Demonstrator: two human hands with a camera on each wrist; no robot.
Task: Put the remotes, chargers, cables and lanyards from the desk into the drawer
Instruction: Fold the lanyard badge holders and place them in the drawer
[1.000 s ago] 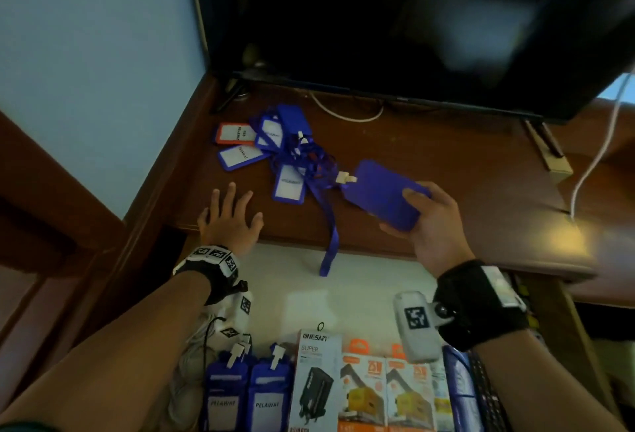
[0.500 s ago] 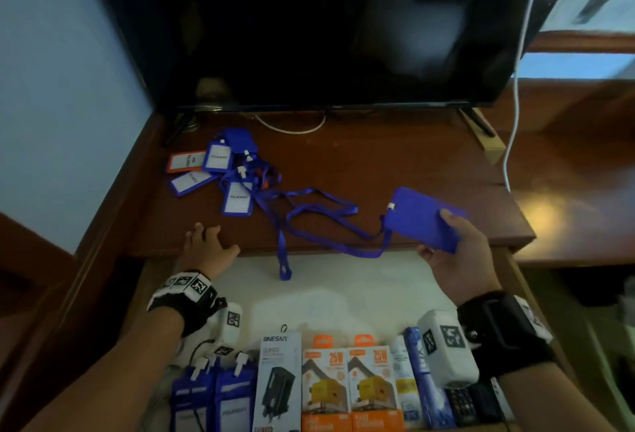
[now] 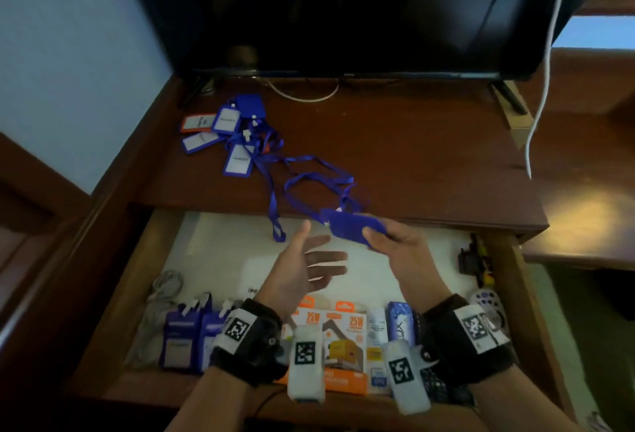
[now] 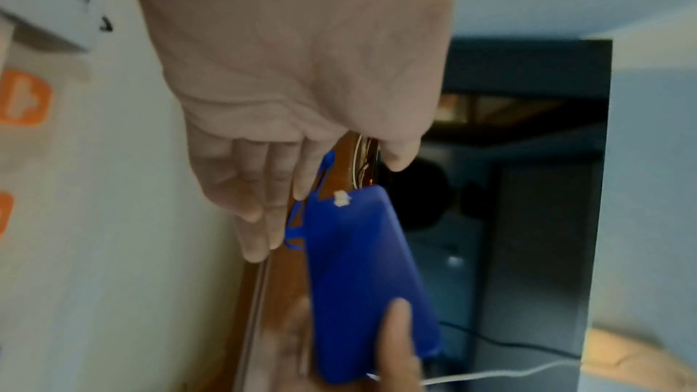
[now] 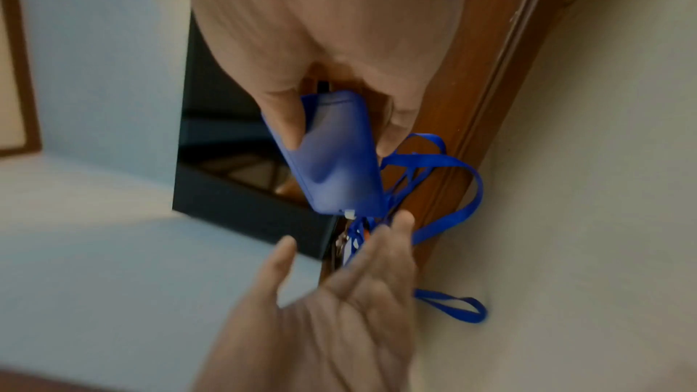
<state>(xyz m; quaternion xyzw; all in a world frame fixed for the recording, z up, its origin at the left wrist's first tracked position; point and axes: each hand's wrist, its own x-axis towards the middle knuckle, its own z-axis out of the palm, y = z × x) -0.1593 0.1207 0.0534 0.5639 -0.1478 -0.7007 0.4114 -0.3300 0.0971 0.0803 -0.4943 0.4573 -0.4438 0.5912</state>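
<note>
right hand (image 3: 395, 242) pinching blue badge holder (image 3: 350, 227) above open drawer (image 3: 213, 242), left hand (image 3: 302, 270) spread, empty, just beside it

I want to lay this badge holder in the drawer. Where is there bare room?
The white drawer floor is bare behind the row of charger boxes and lanyards. The front row is crowded. The right hand grips the badge holder.
</note>
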